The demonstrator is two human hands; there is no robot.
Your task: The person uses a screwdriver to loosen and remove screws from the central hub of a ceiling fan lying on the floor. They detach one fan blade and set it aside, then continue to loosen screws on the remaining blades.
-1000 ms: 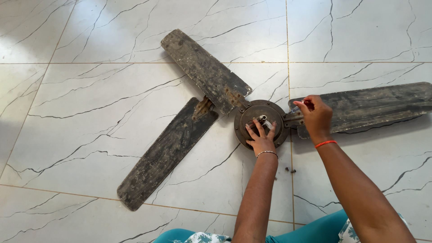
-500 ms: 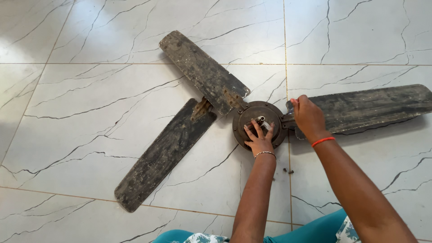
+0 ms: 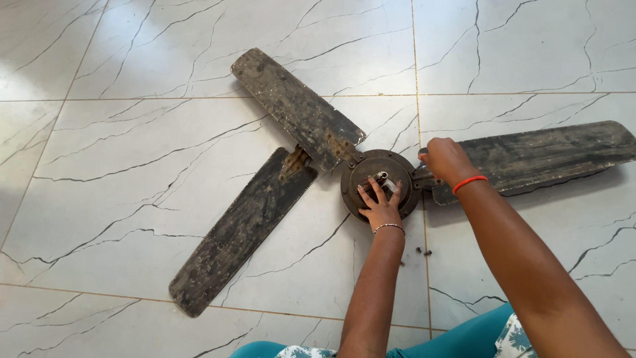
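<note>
A dirty old ceiling fan lies flat on the white marble-patterned floor. Its round dark hub sits in the middle, and my left hand rests on it, fingers spread over the short metal shaft. My right hand is closed at the bracket where the right blade meets the hub; something small and red shows between the fingers, too hidden to name. A second blade runs up and to the left. A third blade lies loose, angled toward the lower left, its end just short of the hub.
Two or three small dark screws lie on the tile just below the hub, beside my left forearm. Teal and patterned clothing shows at the bottom edge. White floor tiles with grey veins surround the fan.
My right hand has shifted slightly left along the right blade's bracket toward the hub. My left hand stays on the hub. The blades have not moved.
</note>
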